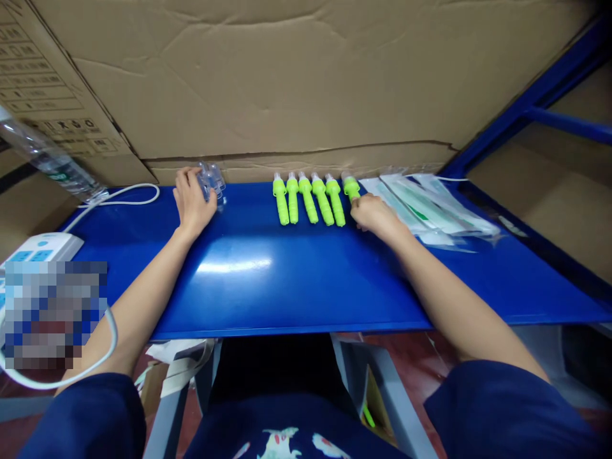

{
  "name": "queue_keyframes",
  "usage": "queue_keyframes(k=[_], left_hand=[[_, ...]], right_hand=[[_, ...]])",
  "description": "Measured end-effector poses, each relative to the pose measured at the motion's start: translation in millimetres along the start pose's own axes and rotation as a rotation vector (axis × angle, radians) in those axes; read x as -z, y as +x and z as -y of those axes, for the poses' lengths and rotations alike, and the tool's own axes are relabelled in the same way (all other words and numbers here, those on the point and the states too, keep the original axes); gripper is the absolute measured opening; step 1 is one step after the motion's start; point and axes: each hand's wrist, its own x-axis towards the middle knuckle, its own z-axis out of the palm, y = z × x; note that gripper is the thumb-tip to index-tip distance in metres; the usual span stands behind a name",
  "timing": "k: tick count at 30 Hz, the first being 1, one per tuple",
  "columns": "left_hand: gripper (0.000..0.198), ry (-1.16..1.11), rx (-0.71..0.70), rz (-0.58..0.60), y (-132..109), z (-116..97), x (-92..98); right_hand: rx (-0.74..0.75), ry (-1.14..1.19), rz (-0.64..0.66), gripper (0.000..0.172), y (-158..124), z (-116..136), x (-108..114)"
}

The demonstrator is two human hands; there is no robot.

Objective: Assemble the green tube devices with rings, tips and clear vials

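Several lime-green tubes (pixel 321 201) with clear tips lie side by side near the back of the blue table. At the right end of that row, my right hand (pixel 375 213) has its fingers closed round the lower part of another green tube (pixel 351 185). My left hand (pixel 191 194) is at the back left, thumb and fingers apart, touching a small cluster of clear plastic pieces (pixel 213 178). Some of those pieces are hidden behind the fingers.
Clear and green-white plastic packets (pixel 430 204) lie right of my right hand. A white power strip (pixel 48 245), its cable and a clear bottle (pixel 62 169) are at the left. Cardboard (pixel 287 83) stands behind; a blue frame (pixel 568 124) rises at the right.
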Motion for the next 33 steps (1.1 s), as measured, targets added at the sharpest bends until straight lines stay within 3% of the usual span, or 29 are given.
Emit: queue_keyframes(k=[3,6,11,14,17,19,24,30,33], left_hand=[[0.042,0.046,0.021,0.064,1,3,0.8],[0.028,0.054,0.026,0.144,2,4,2.4],[0.031,0.051,0.045,0.175,-1,7,2.9],[0.036,0.031,0.055,0.166,-3,10,3.0],[0.042,-0.003,0.050,0.173,-2,13,3.8],[0.047,-0.025,0.047,0.205,-2,13,4.5],[0.056,-0.075,0.019,0.263,-3,9,4.8],[0.058,-0.104,-0.086,0.291,-6,3,-0.3],[0.062,-0.135,-0.172,0.348,-5,2,-1.0]], right_hand=[[-0.104,-0.059,0.021,0.050,-7,8,8],[-0.109,-0.127,0.049,0.054,-13,14,15],[-0.108,-0.187,0.085,0.057,-18,12,15],[-0.077,-0.212,-0.041,0.054,-20,10,13],[0.075,-0.193,-0.266,0.050,-23,9,10],[0.181,-0.151,-0.324,0.048,-24,10,6],[0.319,-0.120,-0.255,0.044,-21,13,-8],[0.264,-0.145,-0.133,0.046,-12,13,-15],[0.221,-0.188,-0.134,0.048,-11,14,-18]])
